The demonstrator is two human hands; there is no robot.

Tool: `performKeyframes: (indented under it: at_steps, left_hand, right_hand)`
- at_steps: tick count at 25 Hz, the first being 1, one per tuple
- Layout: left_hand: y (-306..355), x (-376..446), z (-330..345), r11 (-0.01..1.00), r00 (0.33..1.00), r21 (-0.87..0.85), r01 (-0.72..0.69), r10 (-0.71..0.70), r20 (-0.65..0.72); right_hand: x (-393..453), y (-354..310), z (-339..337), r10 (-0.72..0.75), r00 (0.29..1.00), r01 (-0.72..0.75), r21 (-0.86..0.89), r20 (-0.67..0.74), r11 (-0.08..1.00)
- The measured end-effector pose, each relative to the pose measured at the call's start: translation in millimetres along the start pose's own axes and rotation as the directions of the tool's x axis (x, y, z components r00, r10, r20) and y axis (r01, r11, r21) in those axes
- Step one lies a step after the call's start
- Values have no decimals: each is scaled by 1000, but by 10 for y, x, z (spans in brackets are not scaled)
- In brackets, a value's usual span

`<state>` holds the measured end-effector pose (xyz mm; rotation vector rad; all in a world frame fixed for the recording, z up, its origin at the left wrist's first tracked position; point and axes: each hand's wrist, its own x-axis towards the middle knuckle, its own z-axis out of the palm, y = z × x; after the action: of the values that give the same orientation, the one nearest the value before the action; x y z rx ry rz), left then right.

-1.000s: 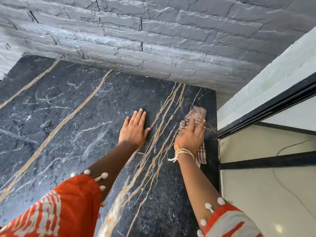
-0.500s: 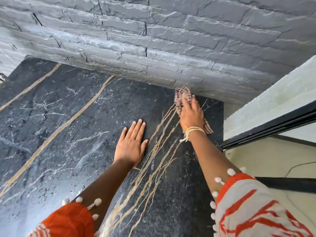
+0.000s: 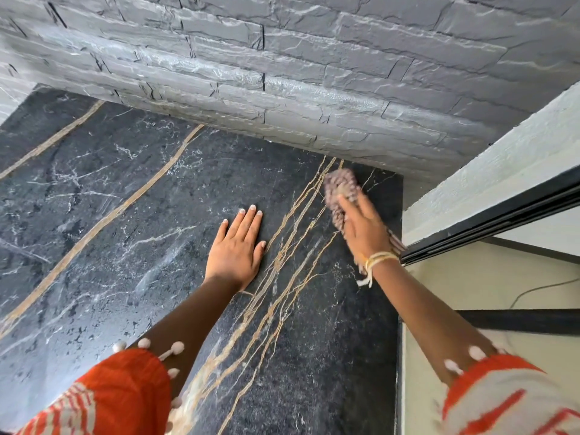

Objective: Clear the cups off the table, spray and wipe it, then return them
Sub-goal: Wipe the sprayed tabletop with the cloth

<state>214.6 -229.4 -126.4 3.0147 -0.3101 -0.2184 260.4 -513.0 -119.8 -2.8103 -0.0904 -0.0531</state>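
No cups show on the black gold-veined marble surface point(image 3: 131, 246); wiping is underway, returning them remains. The right hand point(image 3: 365, 229) presses a checked cloth point(image 3: 340, 189) near the far corner, fingers straight; the left hand point(image 3: 237, 249) lies flat, fingers released.

Broad open stretch of dark marble desk point(image 3: 103, 233) to the left and toward the near edge, free for passing. Blocked at the far side by a grey stone wall point(image 3: 314, 73) running the whole length of the desk. Hemmed at the right by the desk's edge, with a pale ledge point(image 3: 489, 180) and a black frame point(image 3: 489, 224) just beyond. Left hand point(image 3: 237, 251) flat on the marble mid-desk; right hand point(image 3: 365, 229) on a checked cloth point(image 3: 340, 191) in the far right corner. Narrow lane of gold-veined marble between the two hands.
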Motion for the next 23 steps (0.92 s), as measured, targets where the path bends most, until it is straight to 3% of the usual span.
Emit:
performKeyframes:
  at_steps: [2, 5, 6, 9, 10, 11, 12, 13, 16, 19, 21, 23]
  left_hand:
    - [-11, -5, 18, 1000, 1000, -7, -4, 4, -12]
    - [-27, -5, 21, 1000, 1000, -15, -13, 12, -16]
    - [-22, -11, 23, 1000, 1000, -15, -11, 11, -16]
    - [-20, 8, 31, 1000, 1000, -10, -4, 4, -18]
    - [-24, 20, 30, 1000, 1000, -4, -2, 2, -22]
    - [-32, 30, 28, 1000, 1000, 1, -1, 1, -26]
    - [-34, 33, 26, 1000, 1000, 2, 1, -1, -28]
    - [-33, 37, 22, 1000, 1000, -4, -1, 0, -26]
    - [-4, -2, 37, 1000, 1000, -17, -9, 9, -14]
    - [-10, -3, 60, 1000, 1000, -21, -7, 6, -21]
    - [-26, -17, 83, 1000, 1000, -18, -6, 6, -25]
    - [-34, -9, 89, 1000, 1000, -22, -8, 8, -28]
  right_hand:
    - [-452, -159, 8, -302, 946, 305, -4, 117, 952]
    - [-1336, -459, 33, -607, 772, 595, 124, 187, 794]
    - [-1629, -527, 59, -692, 686, 670, 176, 225, 722]
    - [-2053, -571, 113, -876, 337, 849, 290, 346, 441]
    - [-2002, -563, 100, -898, 239, 871, 327, 369, 366]
    - [-1868, -554, 72, -906, 185, 888, 330, 380, 320]
    - [-1670, -560, 18, -902, 198, 904, 285, 383, 319]
    - [-1405, -553, -44, -891, 268, 916, 189, 365, 353]
    - [-438, -323, -152, -751, 609, 788, -95, 255, 608]
    - [391, 94, -147, -426, 900, 436, -188, 92, 880]
    - [659, 282, -126, -211, 977, 214, -123, 41, 969]
    - [714, 269, -88, -89, 996, 90, -80, 14, 993]
